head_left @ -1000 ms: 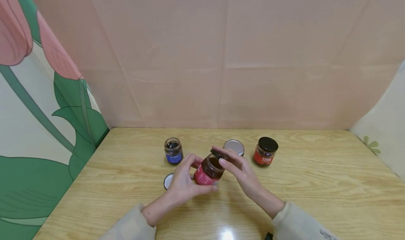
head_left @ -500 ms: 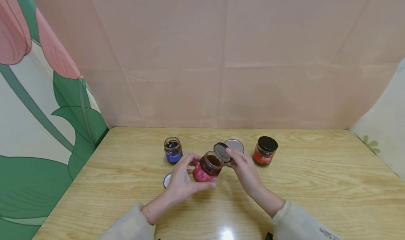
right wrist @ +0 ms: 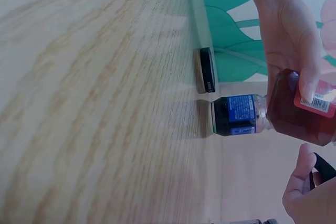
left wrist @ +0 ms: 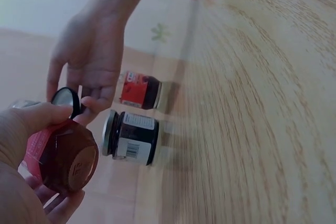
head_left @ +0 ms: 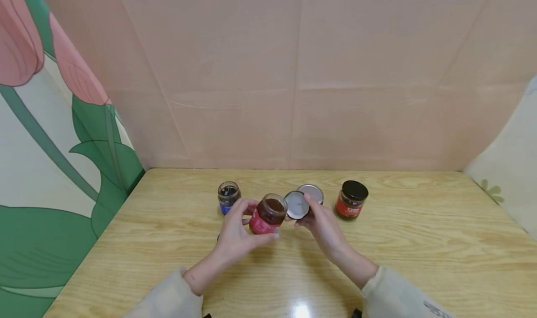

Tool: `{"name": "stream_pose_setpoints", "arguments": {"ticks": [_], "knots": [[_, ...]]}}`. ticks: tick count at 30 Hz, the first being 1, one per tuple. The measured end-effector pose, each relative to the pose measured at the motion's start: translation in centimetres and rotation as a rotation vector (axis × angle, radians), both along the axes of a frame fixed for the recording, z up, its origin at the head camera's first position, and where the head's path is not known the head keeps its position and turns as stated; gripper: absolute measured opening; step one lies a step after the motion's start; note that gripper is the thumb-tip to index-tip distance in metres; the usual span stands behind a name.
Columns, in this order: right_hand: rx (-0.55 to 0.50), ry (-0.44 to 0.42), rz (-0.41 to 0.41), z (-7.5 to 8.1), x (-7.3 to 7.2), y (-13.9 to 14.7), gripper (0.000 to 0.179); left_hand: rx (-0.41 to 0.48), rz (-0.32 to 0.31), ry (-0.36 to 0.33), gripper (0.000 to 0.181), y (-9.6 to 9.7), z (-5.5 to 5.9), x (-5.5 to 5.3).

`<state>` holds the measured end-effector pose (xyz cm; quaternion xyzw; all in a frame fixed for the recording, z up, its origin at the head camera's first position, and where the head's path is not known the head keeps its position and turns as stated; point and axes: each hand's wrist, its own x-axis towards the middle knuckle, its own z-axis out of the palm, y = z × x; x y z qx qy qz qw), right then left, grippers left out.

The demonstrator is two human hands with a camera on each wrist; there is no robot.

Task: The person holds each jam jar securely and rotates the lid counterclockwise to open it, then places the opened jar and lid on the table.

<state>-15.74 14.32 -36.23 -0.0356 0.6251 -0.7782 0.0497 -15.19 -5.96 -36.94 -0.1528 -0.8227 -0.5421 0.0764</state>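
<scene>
My left hand (head_left: 235, 229) grips a glass jar (head_left: 268, 214) with a pink-red label and dark amber contents. The jar's mouth is uncovered, and it is held above the table, tilted a little. Just right of its rim, my right hand (head_left: 325, 224) pinches a black lid (head_left: 297, 204) by the edge, its pale inner side turned toward the head camera. Lid and jar are apart in the right wrist view, where the lid (right wrist: 324, 167) shows only partly. The left wrist view shows the jar's base (left wrist: 81, 169) and the thumb over its label.
Behind the left hand stands an uncovered jar with a blue label (right wrist: 241, 115); its black lid (right wrist: 207, 70) lies on the table (head_left: 419, 243). A jar with a silver lid (head_left: 312, 193) is behind the held lid. Farther right stands a red-labelled jar with a black lid (head_left: 352, 200).
The black lid has come off the jar's mouth and turned, its inner side now facing the head camera. The left hand and jar have shifted slightly left and up.
</scene>
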Motion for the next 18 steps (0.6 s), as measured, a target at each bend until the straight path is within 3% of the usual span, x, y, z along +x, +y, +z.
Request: {"name": "stream_pose_setpoints", "arguments": {"ticks": [11, 18], "knots": [[0.028, -0.036, 0.020, -0.11, 0.01, 0.21, 0.048, 0.008, 0.040, 0.053, 0.066, 0.17, -0.06, -0.34], [0.100, -0.085, -0.043, -0.10, -0.12, 0.29, 0.044, -0.010, 0.066, 0.028, 0.069, 0.20, -0.20, -0.65]]}}
